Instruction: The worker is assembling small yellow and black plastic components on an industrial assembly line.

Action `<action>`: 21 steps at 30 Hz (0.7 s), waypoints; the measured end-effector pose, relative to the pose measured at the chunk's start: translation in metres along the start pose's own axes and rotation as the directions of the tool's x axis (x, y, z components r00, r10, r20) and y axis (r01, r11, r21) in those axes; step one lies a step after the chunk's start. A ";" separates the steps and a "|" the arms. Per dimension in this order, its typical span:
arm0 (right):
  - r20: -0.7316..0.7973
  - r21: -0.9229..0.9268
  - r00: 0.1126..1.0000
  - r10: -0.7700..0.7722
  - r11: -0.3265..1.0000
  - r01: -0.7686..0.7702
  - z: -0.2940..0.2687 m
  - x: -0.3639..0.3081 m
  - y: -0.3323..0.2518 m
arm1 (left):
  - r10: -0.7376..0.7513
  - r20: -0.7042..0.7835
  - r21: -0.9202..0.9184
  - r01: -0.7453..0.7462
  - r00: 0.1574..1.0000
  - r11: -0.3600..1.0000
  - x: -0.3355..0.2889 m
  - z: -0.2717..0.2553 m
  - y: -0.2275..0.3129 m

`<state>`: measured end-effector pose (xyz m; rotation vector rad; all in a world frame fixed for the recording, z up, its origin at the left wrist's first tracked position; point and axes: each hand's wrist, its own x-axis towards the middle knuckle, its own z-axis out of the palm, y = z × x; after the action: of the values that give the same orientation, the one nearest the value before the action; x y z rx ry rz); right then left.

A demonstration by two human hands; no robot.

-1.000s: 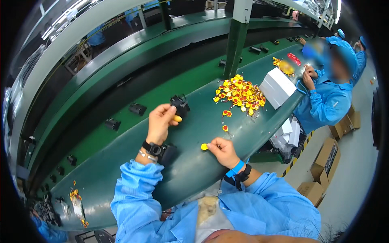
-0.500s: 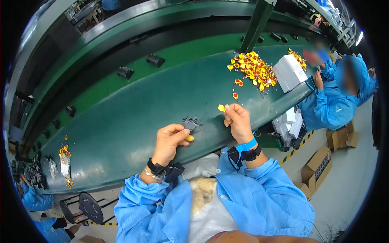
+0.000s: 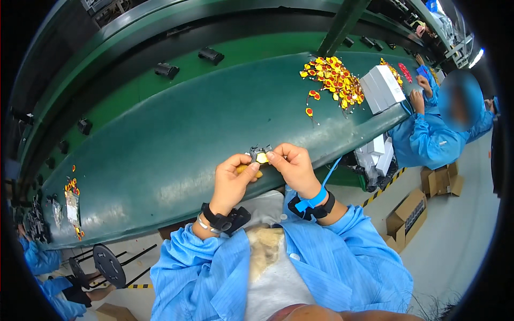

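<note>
My left hand (image 3: 230, 183) is closed on a small dark grey plastic part with prongs (image 3: 255, 152), held above the green work surface (image 3: 176, 155) near its front edge. Fingers of my right hand (image 3: 296, 170) pinch a small yellow piece (image 3: 262, 158) and hold it against the face of that part. Whether the piece is fixed there, I cannot tell. Something yellowish (image 3: 249, 171) shows at my left fingers, below the part; it may be a finger cover. A blue strap and a black band circle my right wrist.
Yellow-and-red pieces with wires (image 3: 334, 80) lie piled at the far right, beside a white box (image 3: 382, 89). A co-worker in blue (image 3: 436, 136) sits beyond. Left are a small bag (image 3: 72, 208) and dark parts (image 3: 37, 222). Black items (image 3: 210, 55) line the green ledge; a stool (image 3: 110, 266) stands lower left.
My right hand has moved left and down, bringing the yellow piece to the grey part. My left hand has shifted slightly right and up, still holding the part.
</note>
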<state>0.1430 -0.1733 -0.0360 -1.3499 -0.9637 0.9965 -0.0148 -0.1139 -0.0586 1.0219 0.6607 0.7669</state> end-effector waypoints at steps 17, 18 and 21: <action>-0.005 -0.292 1.000 0.010 0.956 -0.011 0.001 -0.001 -0.006 | -0.003 -0.016 -0.010 0.003 1.000 1.000 0.002 0.001 -0.001; -0.005 -0.291 1.000 0.011 0.957 -0.011 0.000 0.000 -0.005 | -0.005 -0.018 -0.017 0.005 1.000 1.000 0.003 0.000 -0.001; 0.003 -0.270 1.000 0.006 0.963 -0.005 0.000 0.002 -0.004 | 0.014 -0.007 -0.022 -0.014 1.000 1.000 0.003 0.001 -0.003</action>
<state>0.1439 -0.1717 -0.0321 -1.5764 -1.1304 0.8942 -0.0118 -0.1126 -0.0611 1.0048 0.6504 0.7884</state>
